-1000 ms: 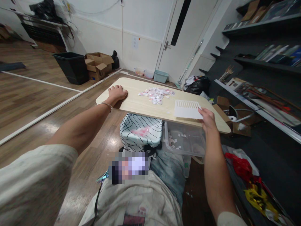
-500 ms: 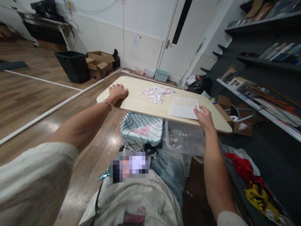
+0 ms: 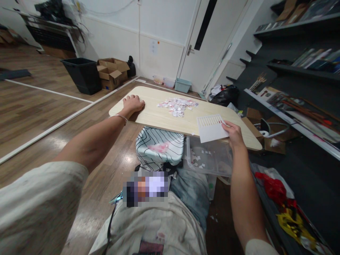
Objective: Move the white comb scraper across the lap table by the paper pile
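My right hand point(image 3: 234, 133) grips the right edge of a thin white slotted sheet point(image 3: 212, 131), which has a row of narrow slots along its far side. The sheet is slightly tilted, its lower corner overhanging the near edge of the pale wooden tabletop point(image 3: 154, 92). My left hand point(image 3: 133, 103) rests on the left part of the tabletop, fingers spread and slightly bent, with nothing in it. Between the hands, toward the back, lies a heap of small white and pinkish paper pieces point(image 3: 178, 106). One small white piece shows at the near edge, left of the sheet.
Below the near edge are a clear plastic bin point(image 3: 212, 159) with several paper bits and a patterned stool cushion point(image 3: 159, 145). A black bin point(image 3: 82, 76) and cardboard boxes point(image 3: 113, 72) stand far left. Dark shelves point(image 3: 297, 67) line the right side.
My right hand has drawn the slotted sheet nearer and to the right, turning it so its corner hangs past the table edge. My left hand has stayed in place.
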`<state>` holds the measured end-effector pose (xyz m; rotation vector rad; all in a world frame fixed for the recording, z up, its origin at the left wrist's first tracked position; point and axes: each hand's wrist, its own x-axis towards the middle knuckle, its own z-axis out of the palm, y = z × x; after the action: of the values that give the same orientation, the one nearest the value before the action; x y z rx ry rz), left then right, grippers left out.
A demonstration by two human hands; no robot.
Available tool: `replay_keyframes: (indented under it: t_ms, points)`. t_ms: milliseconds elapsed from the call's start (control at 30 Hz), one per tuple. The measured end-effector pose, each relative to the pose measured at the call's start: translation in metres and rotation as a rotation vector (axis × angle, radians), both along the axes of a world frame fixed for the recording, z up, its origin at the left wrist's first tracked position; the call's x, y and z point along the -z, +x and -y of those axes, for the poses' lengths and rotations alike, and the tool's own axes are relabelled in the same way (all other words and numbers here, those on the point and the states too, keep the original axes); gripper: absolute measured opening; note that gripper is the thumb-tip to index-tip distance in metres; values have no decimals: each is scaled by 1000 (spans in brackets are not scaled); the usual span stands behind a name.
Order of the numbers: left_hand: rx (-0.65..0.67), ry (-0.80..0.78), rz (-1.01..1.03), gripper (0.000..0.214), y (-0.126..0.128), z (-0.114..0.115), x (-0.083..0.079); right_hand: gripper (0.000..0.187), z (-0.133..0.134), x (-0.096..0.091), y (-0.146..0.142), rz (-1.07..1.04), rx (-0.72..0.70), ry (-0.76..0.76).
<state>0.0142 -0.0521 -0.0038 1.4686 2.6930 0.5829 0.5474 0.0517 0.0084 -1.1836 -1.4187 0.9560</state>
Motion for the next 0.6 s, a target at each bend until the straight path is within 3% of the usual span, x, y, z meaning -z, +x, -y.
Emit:
replay_keyframes:
  t_ms: [600]
  points:
    - [12,-18,-3,88,-1,-1,1,62,-2,2,-6,-17,38,68]
